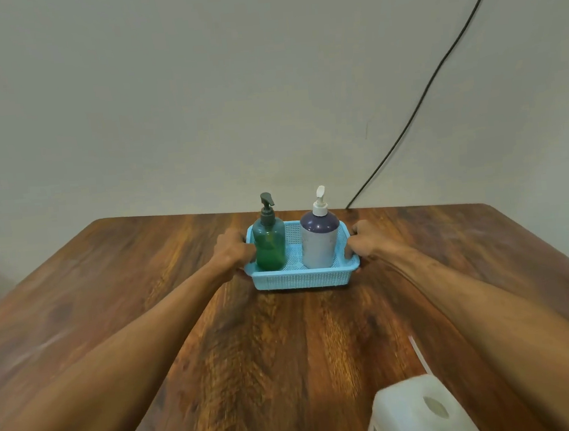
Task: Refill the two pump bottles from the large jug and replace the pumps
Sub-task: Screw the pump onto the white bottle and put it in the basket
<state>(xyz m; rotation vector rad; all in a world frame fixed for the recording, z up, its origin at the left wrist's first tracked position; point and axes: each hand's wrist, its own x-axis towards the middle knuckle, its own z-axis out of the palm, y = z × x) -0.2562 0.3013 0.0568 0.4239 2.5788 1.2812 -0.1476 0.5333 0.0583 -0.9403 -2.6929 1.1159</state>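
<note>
Two pump bottles upright side by side in a light blue mesh basket [302, 277] near the far edge of a brown wooden table [288, 352]. Green bottle [270, 247] on the left, see-through, tinted liquid up to roughly the shoulder, dark grey pump [267, 208] screwed on, nozzle turned right. White bottle [320, 243] on the right, taller and wider, dark purple shoulder, white pump [320, 200] in place with nozzle raised. Small gap between the two, both toward the near half of the basket.

Left hand [233, 250] clamped on the left end of the basket, fingers curled over the rim, knuckles just beside the green bottle. Right hand [359, 243] gripping the right end the same way, fingers wrapped down over the rim. Both forearms stretched straight out across the table.

Large white jug [421, 413] at the near right corner of the view, close to the camera, cut off by the bottom edge: only the top and a round opening or cap showing, blurred; lettering on its side unreadable. Fingertips of both hands tucked out of sight behind the basket rim. Basket resting on or lifted off the table: cannot tell. Level inside the white bottle hidden by its opaque wall. Black cable [436, 75] running diagonally down the pale wall, lower end lost behind the table's far edge
</note>
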